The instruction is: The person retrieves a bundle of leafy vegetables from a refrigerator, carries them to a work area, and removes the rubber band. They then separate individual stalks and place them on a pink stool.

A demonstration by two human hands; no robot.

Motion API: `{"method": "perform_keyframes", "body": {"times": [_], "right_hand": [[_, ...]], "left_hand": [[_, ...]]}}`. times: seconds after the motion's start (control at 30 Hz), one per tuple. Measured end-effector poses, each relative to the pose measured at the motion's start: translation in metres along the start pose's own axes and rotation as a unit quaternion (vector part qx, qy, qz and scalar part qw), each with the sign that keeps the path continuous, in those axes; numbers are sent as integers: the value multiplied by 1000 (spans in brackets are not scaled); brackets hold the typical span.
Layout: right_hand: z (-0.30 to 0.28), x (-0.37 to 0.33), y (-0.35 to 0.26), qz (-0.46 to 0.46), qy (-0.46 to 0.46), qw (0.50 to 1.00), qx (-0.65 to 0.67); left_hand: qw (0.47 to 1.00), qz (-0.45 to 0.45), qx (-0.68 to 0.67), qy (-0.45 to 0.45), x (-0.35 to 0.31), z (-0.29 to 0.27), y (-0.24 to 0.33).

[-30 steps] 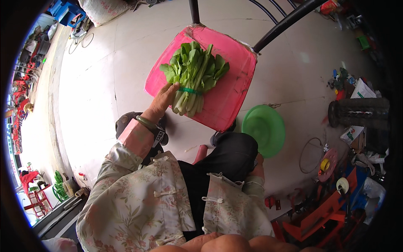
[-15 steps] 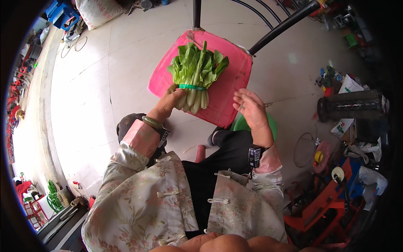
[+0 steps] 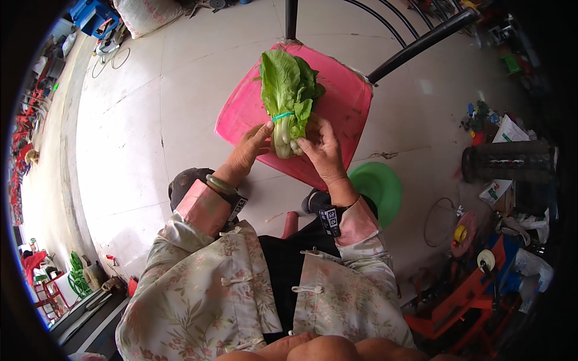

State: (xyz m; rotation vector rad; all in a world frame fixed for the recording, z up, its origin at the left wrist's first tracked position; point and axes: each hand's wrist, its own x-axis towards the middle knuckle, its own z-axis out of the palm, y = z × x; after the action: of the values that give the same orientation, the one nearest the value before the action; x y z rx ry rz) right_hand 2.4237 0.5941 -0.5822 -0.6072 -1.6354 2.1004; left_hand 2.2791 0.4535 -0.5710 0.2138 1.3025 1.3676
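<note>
A tied bunch of leafy greens (image 3: 288, 81) rests on the pink seat (image 3: 348, 99) of a chair, leaves pointing away from me and pale stems toward me. A green band (image 3: 283, 116) wraps round it where leaves meet stems. From the left, my left hand (image 3: 244, 154) grips the stems just below the band. My right hand (image 3: 325, 151) is closed round the right side of the stem end, its thumb at the stem tips. The far fingers of both hands are partly hidden by the bunch.
Beside the seat, at the right of my knee, a green basin (image 3: 380, 189) stands on the floor. The chair's black metal frame (image 3: 415, 48) rises at the far side. A red metal machine (image 3: 463, 289) and clutter fill the right. A stuffed sack (image 3: 147, 15) lies far left.
My right hand has come in from the right onto the stems. The bunch has turned, showing a broad leaf on top. More of the green basin shows.
</note>
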Motion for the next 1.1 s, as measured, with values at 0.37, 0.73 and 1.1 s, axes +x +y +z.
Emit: {"method": "perform_keyframes", "body": {"times": [0.37,0.73,1.1], "right_hand": [[-25,7,31,58,230,971,-37],[-21,11,42,1,186,847,-498],[-151,-75,-48,34,304,888,-344]], "left_hand": [[985,50,101,131,10,-9,1],[991,-25,-19,127,6,-24,6],[996,36,-17,76,7,-26,7]]}}
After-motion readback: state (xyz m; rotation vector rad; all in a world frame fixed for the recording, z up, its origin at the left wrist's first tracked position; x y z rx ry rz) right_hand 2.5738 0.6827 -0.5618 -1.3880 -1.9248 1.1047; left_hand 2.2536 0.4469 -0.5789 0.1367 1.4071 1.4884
